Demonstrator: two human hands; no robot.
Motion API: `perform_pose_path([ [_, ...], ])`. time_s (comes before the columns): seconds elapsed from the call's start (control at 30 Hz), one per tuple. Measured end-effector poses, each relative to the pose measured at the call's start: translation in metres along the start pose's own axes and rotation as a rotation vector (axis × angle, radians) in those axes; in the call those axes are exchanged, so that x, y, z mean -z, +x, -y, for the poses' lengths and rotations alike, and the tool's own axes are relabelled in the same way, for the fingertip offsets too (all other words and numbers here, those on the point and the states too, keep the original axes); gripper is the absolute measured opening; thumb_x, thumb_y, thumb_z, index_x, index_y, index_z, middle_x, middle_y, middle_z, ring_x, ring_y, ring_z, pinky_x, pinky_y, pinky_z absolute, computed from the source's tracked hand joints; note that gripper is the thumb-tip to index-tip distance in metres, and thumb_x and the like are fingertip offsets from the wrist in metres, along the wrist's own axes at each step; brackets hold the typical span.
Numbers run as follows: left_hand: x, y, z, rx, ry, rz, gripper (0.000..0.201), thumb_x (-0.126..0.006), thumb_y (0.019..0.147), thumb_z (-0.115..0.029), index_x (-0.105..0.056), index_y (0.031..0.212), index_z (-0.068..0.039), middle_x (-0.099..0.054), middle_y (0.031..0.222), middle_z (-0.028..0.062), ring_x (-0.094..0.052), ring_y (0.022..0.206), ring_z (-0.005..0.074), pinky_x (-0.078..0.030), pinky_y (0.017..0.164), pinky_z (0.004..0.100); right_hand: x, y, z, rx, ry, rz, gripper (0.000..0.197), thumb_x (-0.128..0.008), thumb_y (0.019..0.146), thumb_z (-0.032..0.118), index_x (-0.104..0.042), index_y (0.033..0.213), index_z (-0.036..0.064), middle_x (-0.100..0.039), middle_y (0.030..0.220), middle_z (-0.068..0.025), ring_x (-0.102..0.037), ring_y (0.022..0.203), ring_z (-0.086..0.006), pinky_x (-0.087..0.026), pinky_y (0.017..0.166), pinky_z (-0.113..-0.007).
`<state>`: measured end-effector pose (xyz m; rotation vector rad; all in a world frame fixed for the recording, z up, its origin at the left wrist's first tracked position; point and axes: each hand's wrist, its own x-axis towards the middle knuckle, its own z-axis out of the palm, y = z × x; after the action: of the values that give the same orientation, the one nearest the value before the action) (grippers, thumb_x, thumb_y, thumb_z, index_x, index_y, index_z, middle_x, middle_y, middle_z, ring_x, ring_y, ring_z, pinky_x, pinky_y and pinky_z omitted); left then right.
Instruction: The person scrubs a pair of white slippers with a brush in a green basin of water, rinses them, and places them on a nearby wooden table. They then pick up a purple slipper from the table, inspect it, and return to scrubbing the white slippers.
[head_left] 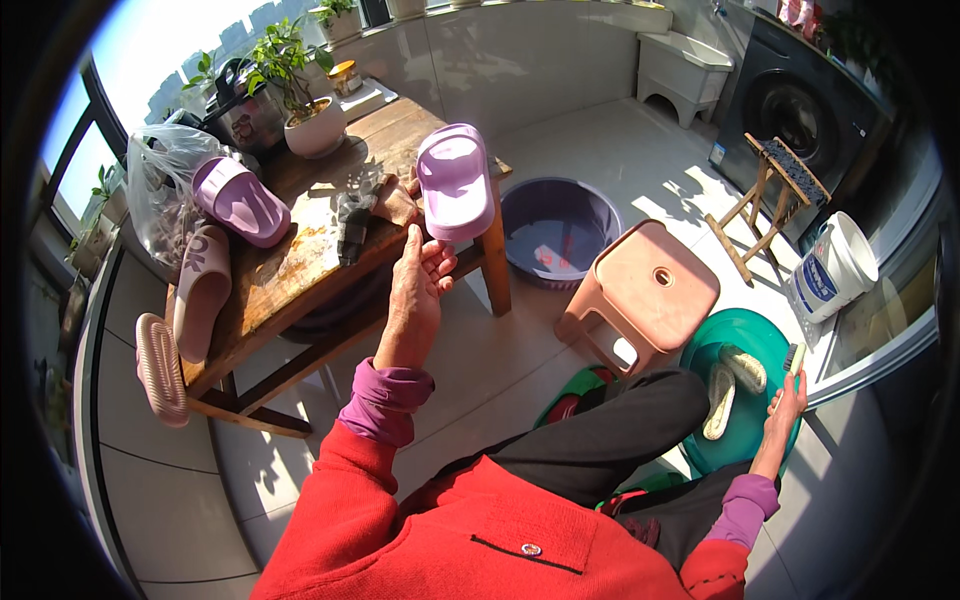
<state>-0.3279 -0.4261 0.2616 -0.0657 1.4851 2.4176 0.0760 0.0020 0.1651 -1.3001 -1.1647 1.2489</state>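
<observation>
My left hand reaches over the near edge of the wooden table, fingers apart and slightly curled, with nothing in them. Just above its fingertips a lilac slipper rests at the table's right end; whether they touch I cannot tell. In my right hand is a scrub brush with dark bristles and a pale handle, held at the right rim of a teal basin. Two pale, textured shoe-shaped pieces lie in that basin. Another lilac slipper and a pink slipper sit at the table's left.
On the wooden table are cloths, a potted plant and a plastic bag. Another pink slipper hangs off its left end. A peach stool, purple basin, folding stool and white bucket stand around.
</observation>
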Motion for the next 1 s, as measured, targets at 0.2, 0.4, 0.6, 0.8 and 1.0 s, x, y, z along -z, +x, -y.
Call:
perform_pose_path([
  [0.2, -0.002, 0.017, 0.0, 0.071, -0.143, 0.125, 0.056, -0.055, 0.085, -0.06, -0.057, 0.091, -0.005, -0.061, 0.085, 0.0037, -0.059, 0.078, 0.0161, -0.044, 0.059, 0.026, -0.001, 0.002, -0.003, 0.01, -0.001, -0.021, 0.043, -0.059, 0.09, 0.025, -0.049, 0.131, 0.0257, -0.034, 0.056, 0.0072, -0.028, 0.038, -0.0015, -0.018, 0.032, -0.019],
  [0.4, -0.008, 0.016, 0.004, 0.076, -0.117, 0.129, 0.054, -0.06, 0.082, -0.06, -0.057, 0.089, -0.006, -0.059, 0.08, 0.0019, -0.06, 0.077, 0.0158, -0.043, 0.057, 0.0261, -0.001, 0.003, -0.003, -0.008, 0.005, -0.009, 0.042, -0.059, 0.09, 0.024, -0.05, 0.131, 0.0258, -0.033, 0.056, 0.0075, -0.027, 0.039, -0.001, -0.017, 0.032, -0.018],
  [0.6, -0.016, 0.016, 0.003, -0.015, -0.114, 0.168, 0.027, -0.069, 0.084, -0.031, -0.06, 0.095, -0.008, -0.06, 0.082, 0.0006, -0.055, 0.075, 0.012, -0.04, 0.057, 0.0257, 0.002, 0.01, -0.007, -0.033, 0.01, -0.031, 0.042, -0.059, 0.089, 0.025, -0.051, 0.13, 0.0266, -0.035, 0.058, 0.0072, -0.028, 0.04, -0.0011, -0.017, 0.034, -0.018],
  [0.8, -0.011, 0.0, 0.004, -0.151, -0.04, 0.257, 0.023, -0.067, 0.086, -0.026, -0.064, 0.087, -0.003, -0.062, 0.078, 0.0021, -0.053, 0.069, 0.0094, -0.039, 0.059, 0.0226, -0.011, 0.016, -0.012, 0.014, -0.012, 0.022, 0.043, -0.059, 0.09, 0.027, -0.05, 0.131, 0.0252, -0.036, 0.058, 0.007, -0.029, 0.041, -0.0011, -0.018, 0.034, -0.018],
  [1.0, -0.008, -0.026, -0.015, -0.452, 0.173, 0.142, 0.025, -0.065, 0.086, -0.024, -0.063, 0.087, 0.001, -0.061, 0.072, 0.0011, -0.048, 0.061, 0.0075, -0.039, 0.057, 0.0255, -0.033, 0.012, -0.015, 0.007, -0.02, 0.075, 0.045, -0.059, 0.09, 0.028, -0.048, 0.133, 0.0237, -0.035, 0.057, 0.007, -0.029, 0.04, -0.0017, -0.018, 0.035, -0.019],
])
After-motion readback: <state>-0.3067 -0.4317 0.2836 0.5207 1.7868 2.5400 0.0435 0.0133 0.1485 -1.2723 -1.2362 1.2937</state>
